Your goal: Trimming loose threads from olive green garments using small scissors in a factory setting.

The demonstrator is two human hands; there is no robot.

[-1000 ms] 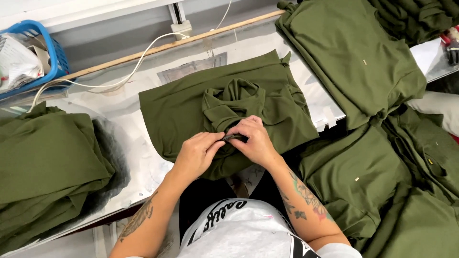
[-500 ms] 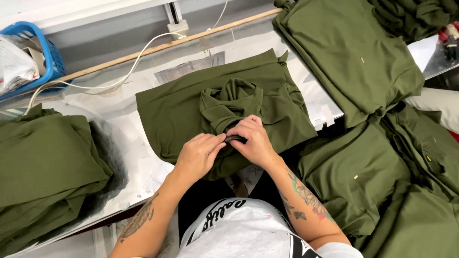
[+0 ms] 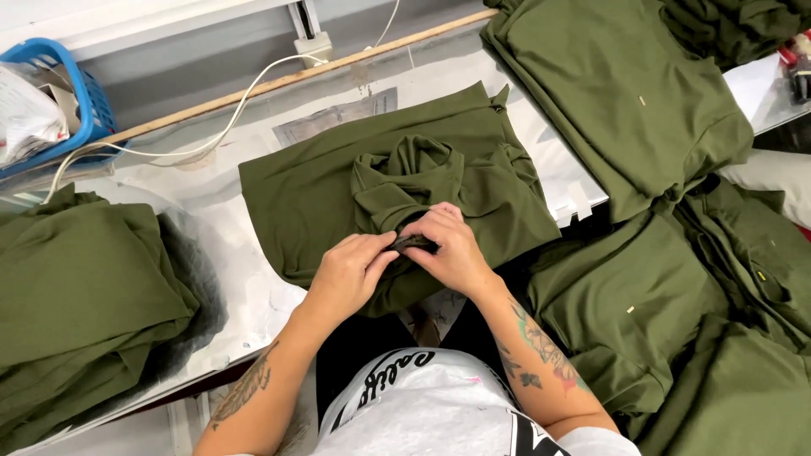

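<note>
An olive-green garment (image 3: 321, 190) lies spread on the white worktable (image 3: 245, 287) in front of me, its collar (image 3: 410, 173) bunched up in the middle. My left hand (image 3: 351, 274) and my right hand (image 3: 452, 245) meet at the garment's near edge. Both pinch a small dark part of the fabric (image 3: 412, 243) between thumbs and fingers. What exactly sits under the fingertips is hidden.
A stack of folded olive garments (image 3: 76, 295) lies at the left. More olive garments (image 3: 625, 101) are piled at the right and lower right (image 3: 693, 338). A blue basket (image 3: 80, 93) stands at the back left. A white cable (image 3: 228, 118) and a wooden rail (image 3: 279, 80) run along the back.
My view has shifted slightly. Both hands stay at the same spot on the garment, working the small dark piece between the fingers.
</note>
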